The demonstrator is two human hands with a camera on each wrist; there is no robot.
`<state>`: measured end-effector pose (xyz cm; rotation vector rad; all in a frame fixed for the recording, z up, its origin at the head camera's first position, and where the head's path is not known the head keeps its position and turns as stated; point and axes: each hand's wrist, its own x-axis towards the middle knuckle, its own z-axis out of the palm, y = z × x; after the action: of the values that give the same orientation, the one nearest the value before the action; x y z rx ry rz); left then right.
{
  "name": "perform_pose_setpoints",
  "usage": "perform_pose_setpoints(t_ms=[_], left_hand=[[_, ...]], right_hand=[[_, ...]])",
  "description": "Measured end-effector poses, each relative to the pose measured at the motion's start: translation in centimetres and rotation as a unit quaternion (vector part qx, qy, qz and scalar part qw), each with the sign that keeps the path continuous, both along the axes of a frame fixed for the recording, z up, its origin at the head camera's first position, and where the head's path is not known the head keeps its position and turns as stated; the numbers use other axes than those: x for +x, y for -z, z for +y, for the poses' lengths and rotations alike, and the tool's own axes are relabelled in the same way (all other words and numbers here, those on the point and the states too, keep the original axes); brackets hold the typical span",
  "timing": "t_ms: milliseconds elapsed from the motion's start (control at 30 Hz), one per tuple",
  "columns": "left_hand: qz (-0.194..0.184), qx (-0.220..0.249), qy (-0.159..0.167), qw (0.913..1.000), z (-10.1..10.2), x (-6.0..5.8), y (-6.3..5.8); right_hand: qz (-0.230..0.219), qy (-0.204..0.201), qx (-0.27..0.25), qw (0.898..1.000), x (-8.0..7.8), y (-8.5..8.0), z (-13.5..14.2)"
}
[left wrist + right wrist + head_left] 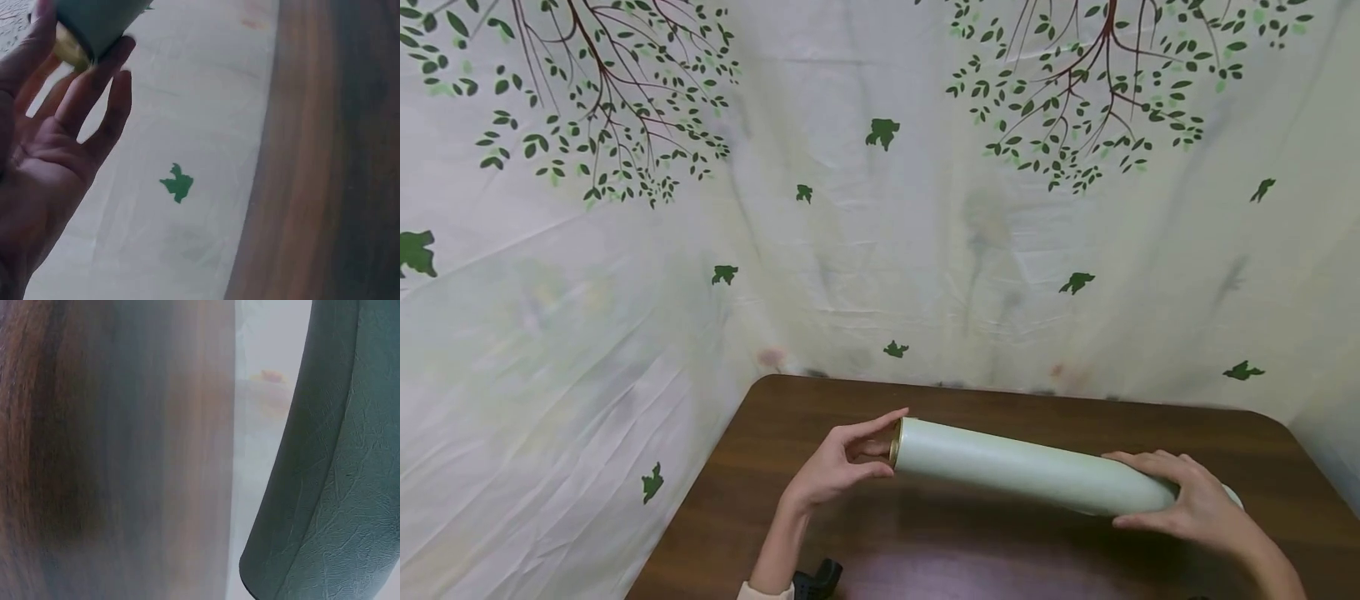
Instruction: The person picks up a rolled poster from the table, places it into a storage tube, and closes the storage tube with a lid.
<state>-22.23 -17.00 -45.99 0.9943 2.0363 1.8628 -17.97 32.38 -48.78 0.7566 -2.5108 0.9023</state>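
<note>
A long pale green tube (1007,462) is held slantwise over the table, its left end higher in the head view. A seam and a creased, leather-like surface show on the tube (337,487) in the right wrist view. My left hand (838,467) pinches the gold-rimmed left end between thumb and fingers. Seen from the left wrist, the fingers of this hand (56,144) reach around the gold-coloured end piece (70,49). Near the other end, my right hand (1202,504) grips the tube from above, thumb on the near side; the right wrist view leaves this hand out.
Below the tube lies a dark brown wooden table (760,517) with rounded far corners. A pale cloth backdrop (850,275) printed with green leaves and branches hangs behind and to the left. A black device (818,579) sits at the left wrist.
</note>
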Motion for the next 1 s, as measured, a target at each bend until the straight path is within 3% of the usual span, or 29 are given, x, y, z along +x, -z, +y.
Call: perform_pose_setpoints(t_ms=[100, 267, 467, 767, 1000], left_hand=[[0.002, 0.029, 0.017, 0.9994, -0.1, -0.2, 0.1], [-0.004, 0.055, 0.002, 0.9985, 0.7, -0.3, 0.6], [-0.015, 0.035, 0.008, 0.9993, 0.5, -0.1, 1.0], [-0.016, -0.012, -0.048, 0.9986, -0.1, 0.2, -0.3], [-0.008, -0.009, -0.046, 0.9989, 0.0, 0.5, -0.5]], right_hand=[[-0.022, -0.003, -0.001, 1.000, 0.0, -0.2, 0.1], [-0.063, 0.004, -0.003, 0.998, 0.3, -0.1, 0.3], [-0.031, -0.002, -0.002, 1.000, 0.3, 0.2, 0.4], [-0.032, 0.017, 0.011, 0.999, 0.1, -0.3, -0.4], [-0.019, 0.000, 0.003, 1.000, 0.1, -0.2, -0.4]])
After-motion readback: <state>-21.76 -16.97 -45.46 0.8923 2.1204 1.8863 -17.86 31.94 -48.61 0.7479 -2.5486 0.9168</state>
